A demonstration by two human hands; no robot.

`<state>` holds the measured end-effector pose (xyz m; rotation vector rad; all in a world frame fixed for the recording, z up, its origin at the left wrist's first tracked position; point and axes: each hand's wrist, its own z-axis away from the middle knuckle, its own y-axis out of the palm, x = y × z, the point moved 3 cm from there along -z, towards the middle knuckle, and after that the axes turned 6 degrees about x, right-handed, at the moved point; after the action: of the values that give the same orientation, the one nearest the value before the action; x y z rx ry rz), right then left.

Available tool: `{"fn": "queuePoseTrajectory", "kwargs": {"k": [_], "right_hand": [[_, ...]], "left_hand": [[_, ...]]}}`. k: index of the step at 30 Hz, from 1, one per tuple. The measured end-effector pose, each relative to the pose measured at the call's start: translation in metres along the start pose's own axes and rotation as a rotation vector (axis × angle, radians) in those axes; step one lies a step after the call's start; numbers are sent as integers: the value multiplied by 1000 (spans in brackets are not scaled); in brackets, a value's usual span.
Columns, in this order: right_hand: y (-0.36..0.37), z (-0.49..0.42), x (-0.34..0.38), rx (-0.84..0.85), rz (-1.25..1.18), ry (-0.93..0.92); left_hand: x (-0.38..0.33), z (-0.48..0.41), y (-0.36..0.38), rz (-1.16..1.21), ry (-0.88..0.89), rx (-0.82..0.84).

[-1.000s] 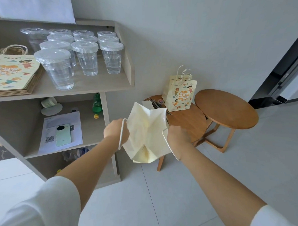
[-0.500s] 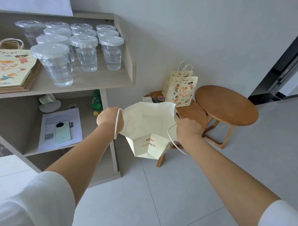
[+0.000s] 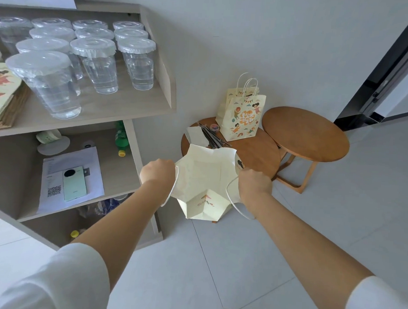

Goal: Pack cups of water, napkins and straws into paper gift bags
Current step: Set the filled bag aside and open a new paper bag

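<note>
1. a second ago the paper bag was nearly flat between the two hands, with only one plain side showing. now its mouth is pulled wide open and one can look down into it.
2. the left hand is a closed fist that grips the left edge of the bag's mouth. the right hand is closed in the same way on the right edge. a white cord handle hangs in a loop under each wrist.
3. for the task this means, i think, that the opening step is almost done. the bag is not yet ready to take a cup, because its bottom is not pushed flat.
4. the bag is in the air in front of the person, above the floor and just before the low round table. it does not rest on anything.
5. how the bag looks: pale yellow paper, plain cream inside, with sharp fold lines. the lower part is folded to a point and shows a small coloured print on the outside.
6. the cups of water, each with a cover, stand on the shelf at the left. the napkins and the straws lie on the low table, beside a standing printed bag.
</note>
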<state>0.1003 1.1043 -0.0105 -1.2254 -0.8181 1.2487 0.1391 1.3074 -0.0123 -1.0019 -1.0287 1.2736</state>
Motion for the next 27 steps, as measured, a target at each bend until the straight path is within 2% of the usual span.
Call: {"fn": "queuePoseTrajectory", "kwargs": {"k": [4,7,10,13,19,27], "right_hand": [[7,-28,-7,21,-29,11],[10,-63,-20,16,-129,-16],[15,-113,-33,78,-351,-46],[23,-174,-46,185,-554,-36],[27,-287,-72,342,-597,-36],[36,-367,-80,483,-732,-36]], "left_hand": [[-14,-25,4,68,-2,11],[-31,-61,10,325,-24,36],[-61,-106,18,501,-57,127],[-97,-152,19,515,-76,197],[-154,-230,13,446,-99,285],[-188,-295,28,556,-240,408]]}}
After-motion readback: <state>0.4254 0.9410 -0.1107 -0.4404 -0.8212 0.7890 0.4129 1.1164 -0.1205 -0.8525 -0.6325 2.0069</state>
